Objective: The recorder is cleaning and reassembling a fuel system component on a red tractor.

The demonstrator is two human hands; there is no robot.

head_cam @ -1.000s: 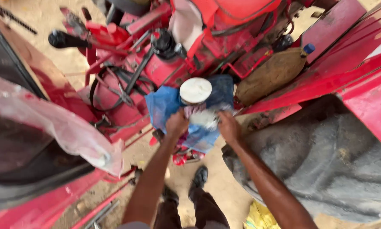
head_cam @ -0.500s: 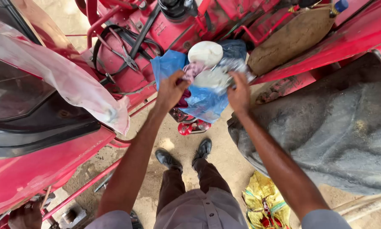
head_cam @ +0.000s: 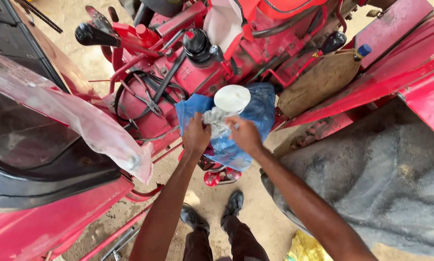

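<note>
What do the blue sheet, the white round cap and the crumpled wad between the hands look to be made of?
Blue sheet: probably thin plastic film, glossy and wrinkled. White round cap: looks like smooth moulded plastic, matte. Crumpled wad between the left hand and right hand: soft rag or paper, greyish and creased; cannot tell which.

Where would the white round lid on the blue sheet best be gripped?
Probably by the rim of the white round lid, from above on its near side: it lies flat, face up, on the blue sheet, and both hands, left and right, are just below it.

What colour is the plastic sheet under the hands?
Blue plastic sheet, clearest in the head view.
</note>
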